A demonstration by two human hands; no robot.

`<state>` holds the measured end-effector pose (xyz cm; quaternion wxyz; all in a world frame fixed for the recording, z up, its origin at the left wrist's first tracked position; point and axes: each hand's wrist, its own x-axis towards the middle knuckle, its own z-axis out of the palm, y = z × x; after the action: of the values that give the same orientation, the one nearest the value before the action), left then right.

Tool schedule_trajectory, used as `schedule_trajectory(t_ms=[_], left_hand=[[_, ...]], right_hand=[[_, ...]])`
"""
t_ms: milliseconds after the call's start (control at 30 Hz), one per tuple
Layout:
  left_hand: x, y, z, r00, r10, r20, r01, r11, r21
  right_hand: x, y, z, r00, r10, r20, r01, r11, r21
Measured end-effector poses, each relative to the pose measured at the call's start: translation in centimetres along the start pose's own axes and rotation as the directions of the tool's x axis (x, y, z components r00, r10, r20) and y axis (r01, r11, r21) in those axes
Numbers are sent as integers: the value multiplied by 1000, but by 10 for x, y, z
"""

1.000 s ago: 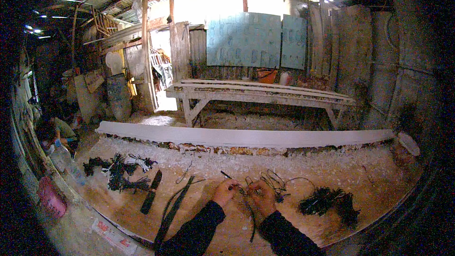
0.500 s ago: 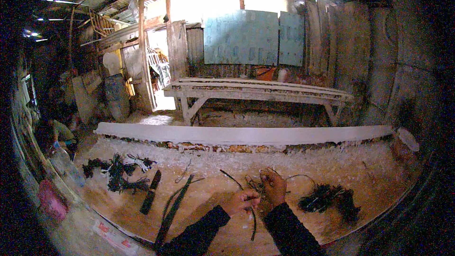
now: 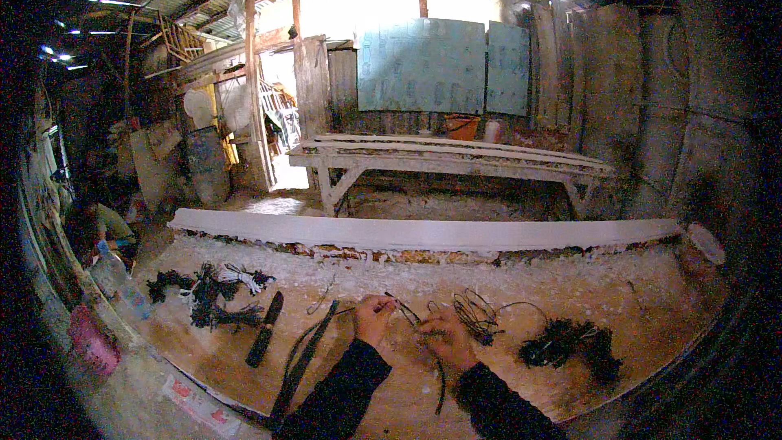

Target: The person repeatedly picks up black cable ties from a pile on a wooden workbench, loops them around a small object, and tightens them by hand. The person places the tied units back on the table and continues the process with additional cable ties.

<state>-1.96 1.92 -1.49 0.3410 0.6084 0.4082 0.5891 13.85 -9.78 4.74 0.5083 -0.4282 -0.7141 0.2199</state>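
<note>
My left hand [image 3: 373, 317] is closed in a pinch at the upper end of a thin dark strip [image 3: 441, 387], above the work table. Lower along the same strip, my right hand [image 3: 450, 341] has its fingers closed around it, and the strip's tail hangs below toward me. A loose coil of thin cord or wire [image 3: 479, 314] lies just right of my right hand, one end trailing rightward. Left of my left hand lie longer dark strips [image 3: 303, 358] and a knife [image 3: 265, 330] with a dark blade.
Black bundles of short strands [image 3: 216, 297] lie at the table's left, and another dark bundle [image 3: 570, 348] at its right. A long white moulding [image 3: 423, 234] spans the far edge. Beyond stands a white-smeared bench [image 3: 456, 159]. A person [image 3: 110, 224] crouches at far left near a clear bottle [image 3: 110, 265].
My left hand has moved left and up to the strip's upper end. My right hand has come down and left onto the strip, away from the coil, which now lies on the table.
</note>
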Motion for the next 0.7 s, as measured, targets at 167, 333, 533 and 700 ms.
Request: schedule_trajectory(t_ms=[167, 333, 533, 700], left_hand=[[2, -9, 2, 990, 128, -64, -119, 985, 126], [-5, 5, 3, 986, 161, -52, -145, 960, 238], [-9, 9, 8, 986, 159, 43, -164, 924, 345], [-11, 1, 13, 967, 93, 235, -119, 988, 96]], right_hand=[[-8, 18, 27, 976, -52, 213, 17, 986, 164], [-11, 14, 18, 978, 18, 210, -60, 978, 199], [-9, 25, 13, 977, 189, 95, -206, 951, 230], [3, 25, -4, 960, 231, -161, -178, 940, 291]])
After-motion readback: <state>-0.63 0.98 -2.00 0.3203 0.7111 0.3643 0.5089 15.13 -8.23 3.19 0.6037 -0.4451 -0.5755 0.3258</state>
